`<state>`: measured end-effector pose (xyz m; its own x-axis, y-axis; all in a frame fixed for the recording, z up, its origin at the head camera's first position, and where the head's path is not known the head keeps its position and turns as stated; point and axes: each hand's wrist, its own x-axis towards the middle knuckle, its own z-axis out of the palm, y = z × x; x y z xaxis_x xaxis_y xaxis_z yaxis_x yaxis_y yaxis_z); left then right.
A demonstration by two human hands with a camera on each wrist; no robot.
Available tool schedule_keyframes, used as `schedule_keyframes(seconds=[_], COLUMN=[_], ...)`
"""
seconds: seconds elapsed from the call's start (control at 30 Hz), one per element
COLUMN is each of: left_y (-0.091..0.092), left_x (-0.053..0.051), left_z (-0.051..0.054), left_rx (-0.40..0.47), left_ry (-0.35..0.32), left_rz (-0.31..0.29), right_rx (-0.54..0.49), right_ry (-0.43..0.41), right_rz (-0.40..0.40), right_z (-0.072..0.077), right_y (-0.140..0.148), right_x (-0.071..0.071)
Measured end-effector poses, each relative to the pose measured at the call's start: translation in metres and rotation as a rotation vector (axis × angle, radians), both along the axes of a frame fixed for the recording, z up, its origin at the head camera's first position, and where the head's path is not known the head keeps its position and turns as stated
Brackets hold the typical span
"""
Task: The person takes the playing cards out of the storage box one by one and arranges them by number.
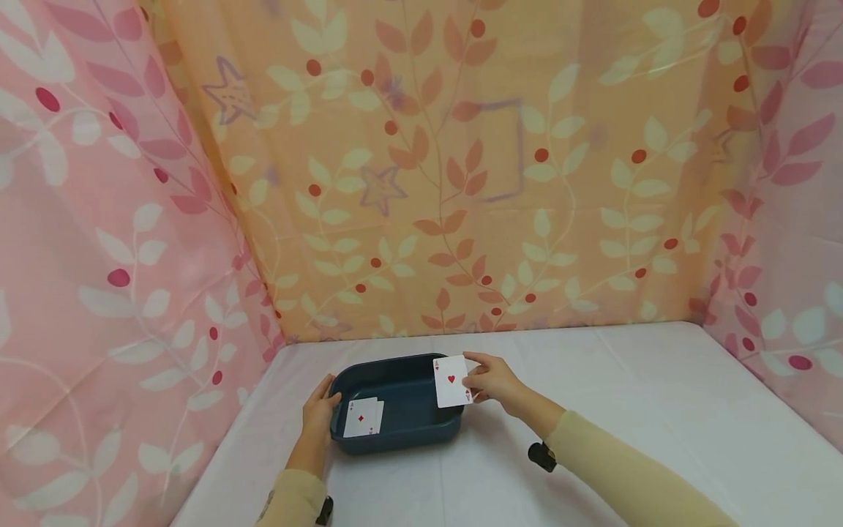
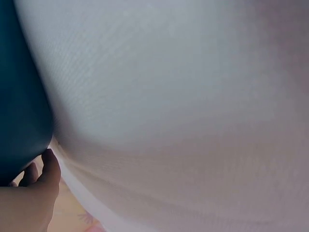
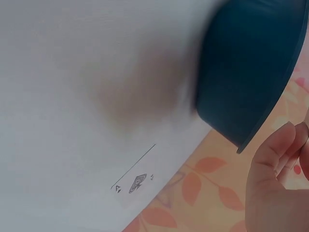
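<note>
A dark blue basin [image 1: 408,437] stands on the table, with an ace of diamonds [image 1: 360,418] overlapping another white card inside its left part. My left hand [image 1: 317,417] grips the basin's left end, thumb over the rim. In the left wrist view, the fingers of that hand [image 2: 41,186] lie against the basin [image 2: 21,96]. My right hand [image 1: 497,380] pinches an ace of hearts [image 1: 451,388] by its right edge above the basin's right end. The right wrist view shows this hand [image 3: 275,179] beside the basin [image 3: 246,72], with the held card out of sight.
A white cloth [image 1: 626,410] covers the table. Near the table's edge in the right wrist view lies a card with a black pip [image 3: 138,183]. Patterned curtains [image 1: 421,183] hang behind and at both sides.
</note>
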<state>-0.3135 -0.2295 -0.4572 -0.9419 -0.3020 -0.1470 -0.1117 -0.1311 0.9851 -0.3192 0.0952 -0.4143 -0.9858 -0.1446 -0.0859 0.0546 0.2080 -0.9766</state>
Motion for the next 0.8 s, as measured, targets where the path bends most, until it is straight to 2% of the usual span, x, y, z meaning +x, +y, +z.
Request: schedule_keyframes(seconds=[0.53, 0.8], left_y=[-0.002, -0.001], left_x=[-0.001, 0.0], left_z=[0.001, 0.001], left_rx=[-0.024, -0.014], left_ry=[-0.022, -0.006], left_rz=[0.014, -0.013], right_rx=[0.028, 0.038], right_ry=[0.003, 0.015], right_rz=[-0.051, -0.079], right_z=[0.001, 0.0], right_y=[0.035, 0.053], right_x=[0.002, 0.002])
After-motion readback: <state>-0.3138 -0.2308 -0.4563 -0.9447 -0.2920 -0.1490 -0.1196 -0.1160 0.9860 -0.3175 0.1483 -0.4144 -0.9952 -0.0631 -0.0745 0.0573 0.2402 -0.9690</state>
